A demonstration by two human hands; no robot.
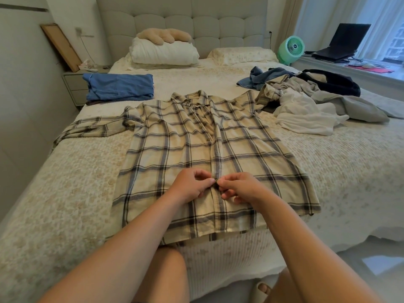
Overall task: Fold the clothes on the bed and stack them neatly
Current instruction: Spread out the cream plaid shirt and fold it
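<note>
No legible writing is seen on any item, the small mark on the green fan being too blurred to be read. A cream plaid shirt is spread front-up on the bed, its placket pinched at a button near the hem by the curled fingers of the left hand and the right hand. A folded blue garment is laid at the far left, and unfolded clothes are heaped at the right.

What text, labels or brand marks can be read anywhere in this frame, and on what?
None can be read.
Fan: a small dark badge at the hub, too blurred to read.
Laptop: screen dark, no text visible.
Plaid shirt, blue folded clothes and the unfolded pile: no tags or print visible.
</note>
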